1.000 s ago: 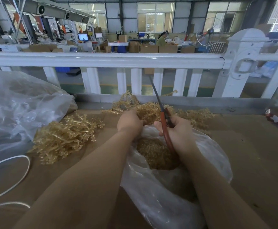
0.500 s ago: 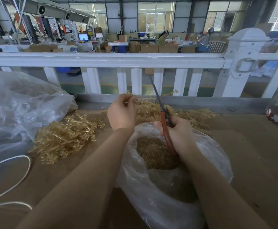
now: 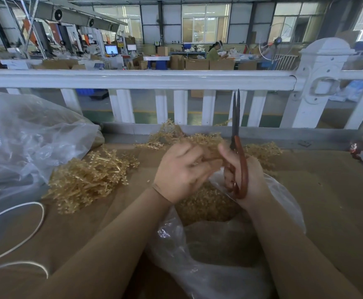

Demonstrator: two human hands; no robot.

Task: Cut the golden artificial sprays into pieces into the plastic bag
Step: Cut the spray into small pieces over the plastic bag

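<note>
Pieces could miss the bag (image 3: 284, 197) if the cut falls beyond its mouth at lower centre. Left hand (image 3: 182, 173) fingers curl blurrily, apparently on a spray; right hand (image 3: 247, 178) grips nearly closed scissors (image 3: 237, 147). Sprays (image 3: 89, 175), golden and spiky, heap centre-left on the desk (image 3: 327, 190).

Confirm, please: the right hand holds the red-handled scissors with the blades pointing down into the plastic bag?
Not quite. In the head view the right hand does hold the red-handled scissors, but the blades point up toward the white railing, not down into the plastic bag.
</note>
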